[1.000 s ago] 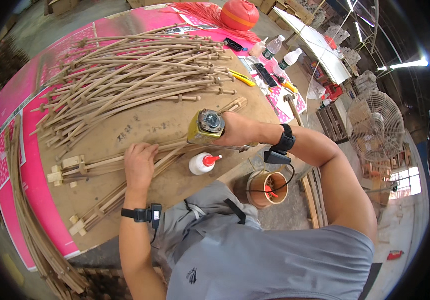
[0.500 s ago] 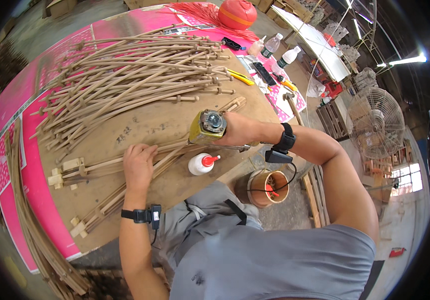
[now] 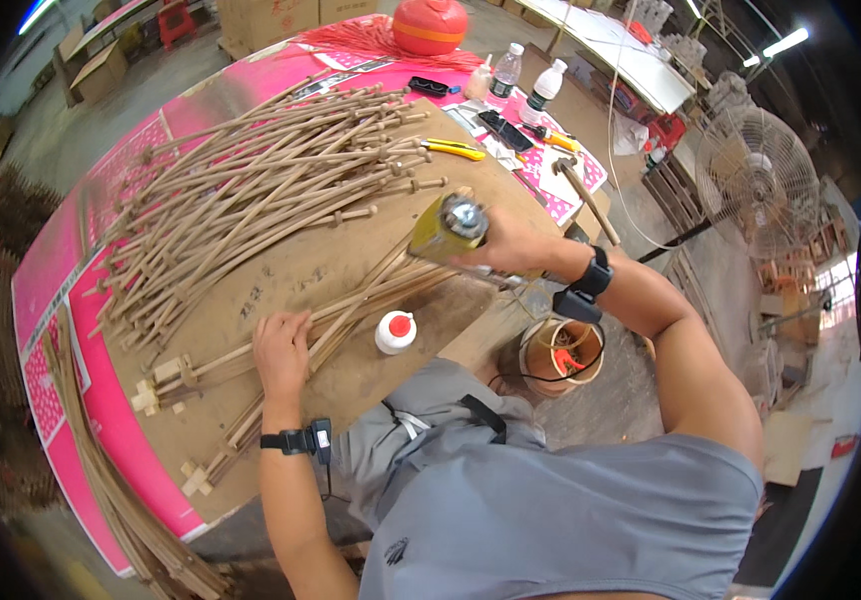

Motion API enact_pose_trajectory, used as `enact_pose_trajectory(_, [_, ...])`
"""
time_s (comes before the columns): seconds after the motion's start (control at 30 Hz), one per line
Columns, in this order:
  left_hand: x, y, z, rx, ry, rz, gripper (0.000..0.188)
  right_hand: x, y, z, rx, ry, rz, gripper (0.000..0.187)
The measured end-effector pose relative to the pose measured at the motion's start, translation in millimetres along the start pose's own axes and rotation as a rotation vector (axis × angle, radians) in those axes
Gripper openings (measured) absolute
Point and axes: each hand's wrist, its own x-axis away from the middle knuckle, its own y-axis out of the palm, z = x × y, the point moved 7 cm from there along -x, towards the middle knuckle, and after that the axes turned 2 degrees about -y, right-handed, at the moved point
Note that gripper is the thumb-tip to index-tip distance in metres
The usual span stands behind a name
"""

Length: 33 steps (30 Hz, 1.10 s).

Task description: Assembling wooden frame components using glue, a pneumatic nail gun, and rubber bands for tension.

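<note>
My right hand (image 3: pixel 513 243) grips a yellow nail gun (image 3: pixel 447 232) by its handle, with the round metal cap facing up. The gun hangs over the right ends of several long thin wooden rods (image 3: pixel 371 296). My left hand (image 3: pixel 282 352) is closed over the left part of these rods, near small pale wooden blocks (image 3: pixel 160 388) at their ends. Its fingertips are partly hidden. A white glue bottle (image 3: pixel 396 333) with a red cap stands between my hands, close to the table's front edge. Under my left wrist more rods run to another pale block (image 3: pixel 196 478).
A large pile of rods with knobbed ends (image 3: pixel 281 180) covers the far board. Bundled wood strips (image 3: pixel 116 480) lie left. Right are a yellow knife (image 3: pixel 454 149), phone (image 3: pixel 505 130), hammer (image 3: pixel 587 200) and bottles (image 3: pixel 547 85). A bucket (image 3: pixel 561 358) stands below; a fan (image 3: pixel 758 166) stands farther right.
The view has shifted and turned slightly. The nail gun in my right hand has lifted and tilted a little, away from the glue bottle. My left hand stays on the rods.
</note>
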Motion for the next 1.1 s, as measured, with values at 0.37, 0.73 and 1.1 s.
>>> enact_pose_trajectory(0.37, [0.4, 15.3, 27.4, -0.208, 0.147, -0.198, 0.065, 62.8, -105.4, 174.9, 0.463, 0.501, 0.171, 0.053])
enact_pose_trajectory(0.73, [-26.6, 27.0, 56.1, -0.336, -0.019, -0.553, 0.079, 56.3, -77.4, 211.0, 0.491, 0.530, 0.362, 0.067])
enact_pose_trajectory(1.1, [-73.0, -20.8, 89.2, -0.216, 0.066, -0.325, 0.079, 130.0, -32.0, 103.9, 0.326, -0.178, 0.728, 0.044])
